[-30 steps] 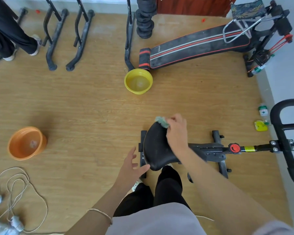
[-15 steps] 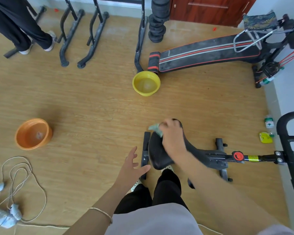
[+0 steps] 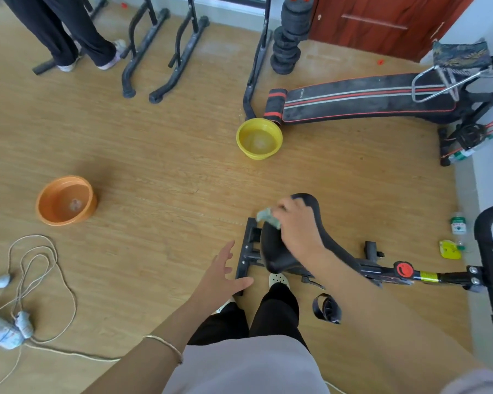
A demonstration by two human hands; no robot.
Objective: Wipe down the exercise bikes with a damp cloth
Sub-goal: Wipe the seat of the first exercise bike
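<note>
At the left-centre of the frame an orange basin (image 3: 40, 200) is sitting on the wooden floor, well apart from the work. Its contents are unclear, and it is judged to be serving as a spare or rinse vessel. Moving right, the left hand (image 3: 221, 275) is hovering low in the centre, fingers spread and straight, gripping nothing. Its thumb is pointing toward the black rear stabiliser bar (image 3: 246, 251), and contact with that bar cannot be confirmed. The pose suggests the hand is acting as a counterbalance while the person is leaning forward. Above centre, a yellow basin (image 3: 258, 155) appearing to hold water is standing near the bike, probably placed within reach for re-wetting. Just right of the left hand, a greenish cloth (image 3: 266, 217) is lying bunched on the upper-left edge of the black saddle (image 3: 276, 254), one corner sticking out past the fingers. The right hand (image 3: 298, 228) is pressing down on it, fingers curled over the cloth and knuckles facing up, the forearm running down to the lower right. The exercise bike frame (image 3: 382, 270) is extending right, past a red adjustment knob (image 3: 404, 270), toward the handlebar (image 3: 487, 251) at the right edge. Those parts are judged to be awaiting wiping.
</note>
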